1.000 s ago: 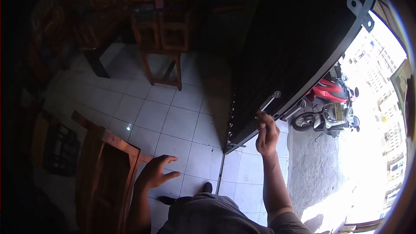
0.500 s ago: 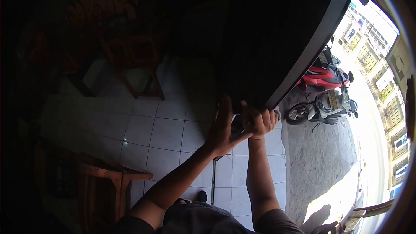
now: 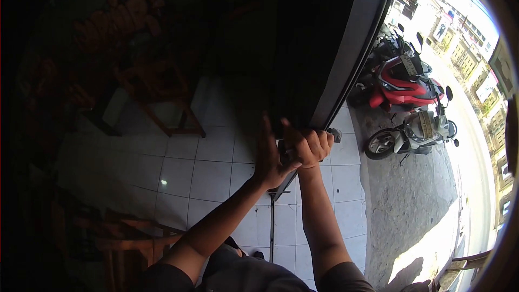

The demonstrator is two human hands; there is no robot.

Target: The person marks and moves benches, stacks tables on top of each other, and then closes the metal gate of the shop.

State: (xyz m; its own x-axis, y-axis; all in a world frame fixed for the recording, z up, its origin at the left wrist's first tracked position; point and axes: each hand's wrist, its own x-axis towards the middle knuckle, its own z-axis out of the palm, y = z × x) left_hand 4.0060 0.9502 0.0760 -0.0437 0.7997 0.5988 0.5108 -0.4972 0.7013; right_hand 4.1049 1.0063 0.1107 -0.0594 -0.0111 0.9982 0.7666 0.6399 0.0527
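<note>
The right hand (image 3: pixel 309 147) has its grip closed around the gate handle (image 3: pixel 333 134), while the left hand (image 3: pixel 268 159), fingers spread wide, presses the dark gate (image 3: pixel 319 38) at its nine o'clock.

The left hand (image 3: pixel 268 157) has come up from beside the wooden bench to press flat on the gate (image 3: pixel 319 48). The right hand (image 3: pixel 308 145) now fists its handle, and the gate stands more upright.

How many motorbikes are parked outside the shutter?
3 at least. A red motorbike stands nearest the shutter, a white motorbike is parked beside it toward the street, and a dark motorbike sits behind the red one. More may be hidden.
</note>
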